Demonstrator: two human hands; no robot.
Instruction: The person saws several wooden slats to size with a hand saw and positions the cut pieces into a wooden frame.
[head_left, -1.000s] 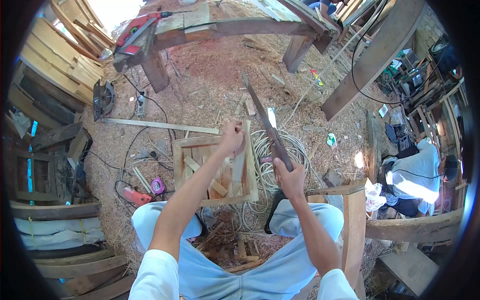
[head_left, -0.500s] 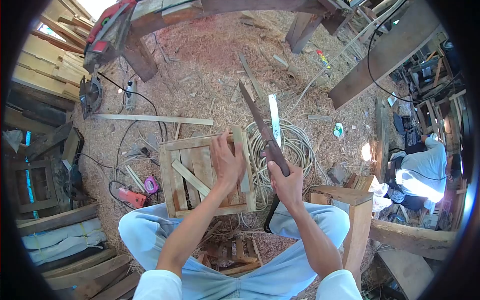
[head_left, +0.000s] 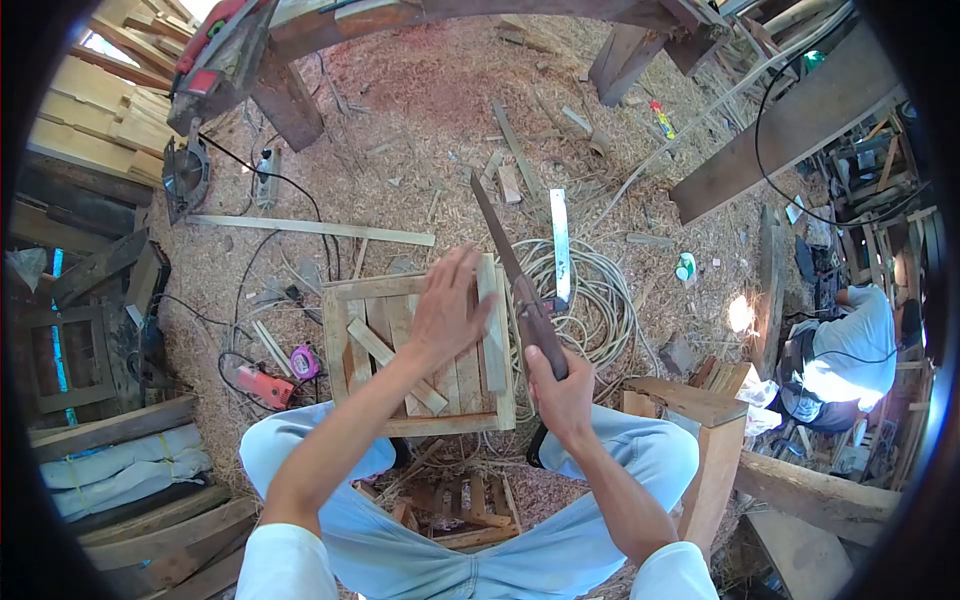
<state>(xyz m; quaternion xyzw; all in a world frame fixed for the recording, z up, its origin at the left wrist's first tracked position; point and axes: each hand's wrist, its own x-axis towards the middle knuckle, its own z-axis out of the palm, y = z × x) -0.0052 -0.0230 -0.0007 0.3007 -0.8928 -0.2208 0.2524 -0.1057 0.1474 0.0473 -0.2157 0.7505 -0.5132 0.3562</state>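
My right hand (head_left: 562, 385) is wrapped round the wooden handle of a handsaw (head_left: 500, 235), whose dark narrow blade points forward and slightly left. Left of it, a slatted wooden crate (head_left: 465, 422) rests between my knees. Over the crate's upper right part lies my left hand (head_left: 440, 312), fingers stretched out, thumb reaching to a pale wooden strip (head_left: 493, 345) along the right side. A shorter loose strip (head_left: 385, 355) lies slanted across the slats.
Coiled pale cable (head_left: 610, 330) and a white metal strip (head_left: 559, 235) lie ahead to the right. On the left are a pink tape measure (head_left: 304, 362), a red power tool (head_left: 265, 385) and a circular saw (head_left: 186, 178). A person (head_left: 850, 345) bends at far right.
The handsaw and my right hand have shifted slightly left and nearer to me, the saw overlapping the crate's right edge. My left hand has moved forward and left, its fingers spreading.
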